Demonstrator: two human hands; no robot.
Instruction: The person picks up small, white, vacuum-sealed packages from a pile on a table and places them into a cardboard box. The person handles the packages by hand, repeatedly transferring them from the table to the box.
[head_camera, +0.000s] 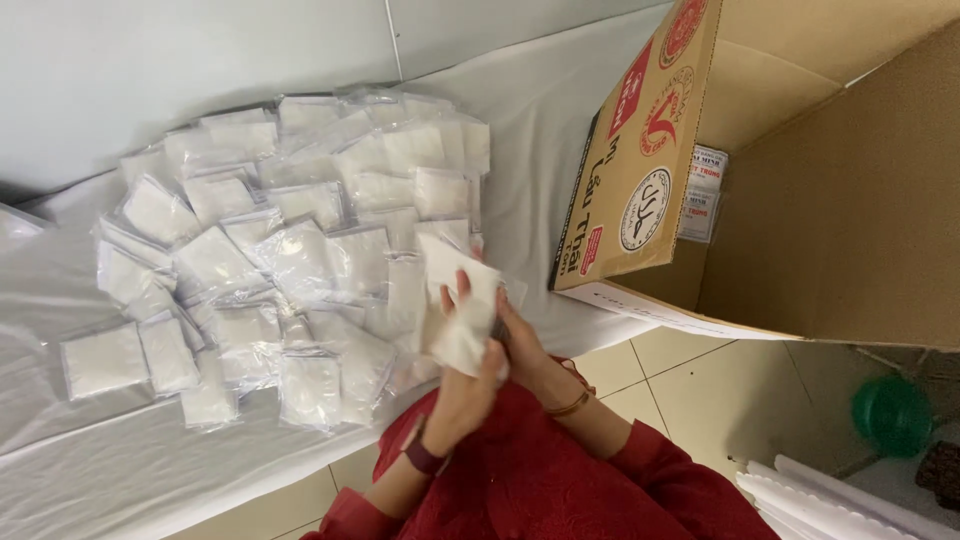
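Both hands meet over the near edge of the white-covered surface (120, 480): left hand (468, 385) and right hand (520, 340) closed together on a small stack of white packets (462, 300), held upright between them. Heap of clear-wrapped white packets (290, 250) just left of the hands. Open cardboard box (800, 170) lies on its side to the right.

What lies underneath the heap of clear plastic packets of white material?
The heap of clear plastic packets rests on a white sheet, visible all round it. The sheet directly beneath, and any lower packets, are covered.
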